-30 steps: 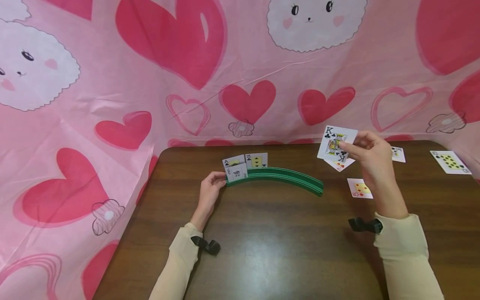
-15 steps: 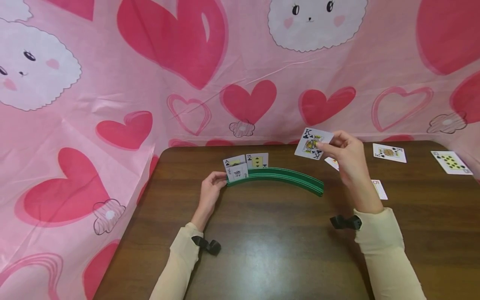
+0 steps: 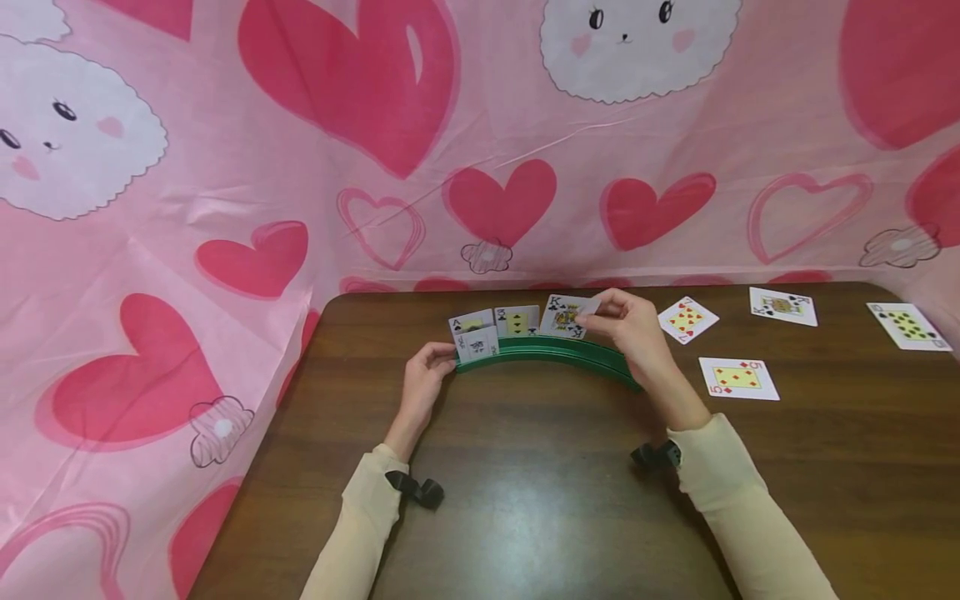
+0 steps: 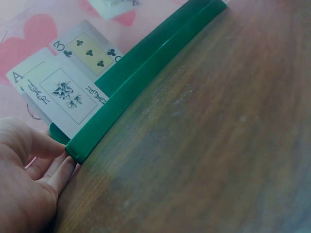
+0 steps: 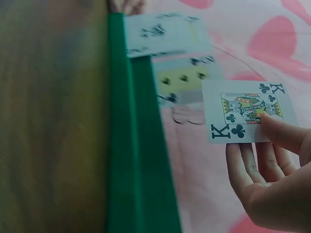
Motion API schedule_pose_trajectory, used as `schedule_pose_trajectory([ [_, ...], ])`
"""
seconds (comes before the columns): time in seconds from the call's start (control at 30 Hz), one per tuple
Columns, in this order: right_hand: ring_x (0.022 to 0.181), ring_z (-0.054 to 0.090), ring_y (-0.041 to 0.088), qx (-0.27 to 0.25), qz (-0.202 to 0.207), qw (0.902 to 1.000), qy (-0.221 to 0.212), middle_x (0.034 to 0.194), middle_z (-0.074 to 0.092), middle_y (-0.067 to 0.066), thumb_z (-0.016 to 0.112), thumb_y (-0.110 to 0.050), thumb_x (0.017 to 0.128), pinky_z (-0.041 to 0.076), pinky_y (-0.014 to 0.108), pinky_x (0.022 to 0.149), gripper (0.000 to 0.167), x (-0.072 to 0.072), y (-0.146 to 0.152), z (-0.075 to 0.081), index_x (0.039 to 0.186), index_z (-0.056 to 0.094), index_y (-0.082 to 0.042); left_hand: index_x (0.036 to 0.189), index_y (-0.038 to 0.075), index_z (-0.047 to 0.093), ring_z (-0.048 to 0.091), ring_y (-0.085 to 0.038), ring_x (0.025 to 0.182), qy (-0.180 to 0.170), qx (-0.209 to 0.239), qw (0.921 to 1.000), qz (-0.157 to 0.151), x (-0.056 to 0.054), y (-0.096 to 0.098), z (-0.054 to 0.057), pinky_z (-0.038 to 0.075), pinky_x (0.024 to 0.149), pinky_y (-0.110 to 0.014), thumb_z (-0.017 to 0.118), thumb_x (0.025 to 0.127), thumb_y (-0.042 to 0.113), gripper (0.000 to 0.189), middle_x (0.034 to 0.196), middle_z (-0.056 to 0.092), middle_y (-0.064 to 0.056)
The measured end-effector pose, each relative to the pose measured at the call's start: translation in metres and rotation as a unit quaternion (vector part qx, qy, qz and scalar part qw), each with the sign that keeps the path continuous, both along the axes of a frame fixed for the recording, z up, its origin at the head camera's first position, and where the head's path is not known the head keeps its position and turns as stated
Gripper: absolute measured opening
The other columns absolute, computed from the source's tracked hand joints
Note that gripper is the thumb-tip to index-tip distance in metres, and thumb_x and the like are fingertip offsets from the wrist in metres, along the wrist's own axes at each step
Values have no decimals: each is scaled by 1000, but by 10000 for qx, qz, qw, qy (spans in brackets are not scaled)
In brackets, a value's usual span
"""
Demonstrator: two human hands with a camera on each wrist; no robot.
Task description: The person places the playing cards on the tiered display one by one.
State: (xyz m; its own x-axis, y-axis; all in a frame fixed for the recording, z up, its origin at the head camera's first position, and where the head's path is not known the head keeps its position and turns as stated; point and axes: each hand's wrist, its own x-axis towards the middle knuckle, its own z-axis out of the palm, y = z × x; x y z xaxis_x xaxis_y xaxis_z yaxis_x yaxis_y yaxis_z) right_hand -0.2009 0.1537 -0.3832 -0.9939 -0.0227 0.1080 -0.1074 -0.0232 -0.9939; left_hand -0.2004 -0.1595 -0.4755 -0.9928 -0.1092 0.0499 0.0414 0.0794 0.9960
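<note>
Head view: the right grip [image 3: 639, 332], pinching a white king-of-clubs card [image 3: 561, 317], had moved left to mid-frame, seemingly near slotting; left grip [image 3: 424, 380] pinched the curved green rack [image 3: 551, 346].

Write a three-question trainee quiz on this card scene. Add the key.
1. Name the card: while the left hand grips one end of the green rack, which card does the right hand hold?
2. True or false: the five of diamonds stands in the green rack.
3. Fill the gap: the card directly behind the joker, partly covered by it, is an ____.

Key:
1. The king of clubs.
2. False; the five of diamonds lies face up on the table.
3. Ace.
</note>
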Motion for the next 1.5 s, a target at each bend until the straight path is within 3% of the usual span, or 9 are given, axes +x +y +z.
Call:
schedule_pose_trajectory([
  [0.27, 80, 67, 6, 419, 70, 9990, -101, 82, 74, -7, 79, -2, 89, 51, 21, 76, 13, -3, -18, -18, 94, 67, 0, 117, -7, 67, 65, -28, 113, -52, -10, 10000, 0, -1, 1, 2, 50, 94, -29, 58, 99, -8, 20, 124, 67, -22],
  [0.53, 81, 68, 8, 213, 150, 9994, -206, 86, 75, 0, 77, 0, 90, 54, 21, 78, 10, -3, -27, -31, 95, 68, 3, 117, -7, 67, 65, -27, 112, -62, 16, 10000, -41, -2, 2, 1, 50, 93, -27, 58, 99, -7, 20, 124, 67, -21],
  [0.77, 83, 67, 8, 204, 192, 9993, -246, 91, 75, 5, 75, 3, 91, 55, 20, 79, 15, -3, -31, -36, 102, 67, 10, 117, -9, 67, 65, -27, 113, -29, 31, 10000, -55, -2, 2, 1, 49, 90, -23, 58, 99, -8, 21, 124, 66, -23],
  [1.2, 83, 68, 9, 416, 250, 9986, -189, 92, 76, 6, 75, 0, 92, 55, 21, 79, 19, -6, -36, -44, 105, 68, 12, 117, -7, 67, 65, -28, 113, -105, -26, 9999, 8, 1, 1, 5, 50, 94, -30, 58, 99, -7, 20, 124, 67, -21],
  [1.5, 84, 67, 10, 665, 294, 9966, -397, 94, 76, 8, 75, -1, 93, 54, 20, 79, 21, -8, -37, -47, 108, 68, 13, 116, -7, 67, 65, -27, 111, -40, -22, 10000, -1, 1, 0, 2, 51, 90, -25, 58, 99, -8, 20, 123, 67, -21],
])
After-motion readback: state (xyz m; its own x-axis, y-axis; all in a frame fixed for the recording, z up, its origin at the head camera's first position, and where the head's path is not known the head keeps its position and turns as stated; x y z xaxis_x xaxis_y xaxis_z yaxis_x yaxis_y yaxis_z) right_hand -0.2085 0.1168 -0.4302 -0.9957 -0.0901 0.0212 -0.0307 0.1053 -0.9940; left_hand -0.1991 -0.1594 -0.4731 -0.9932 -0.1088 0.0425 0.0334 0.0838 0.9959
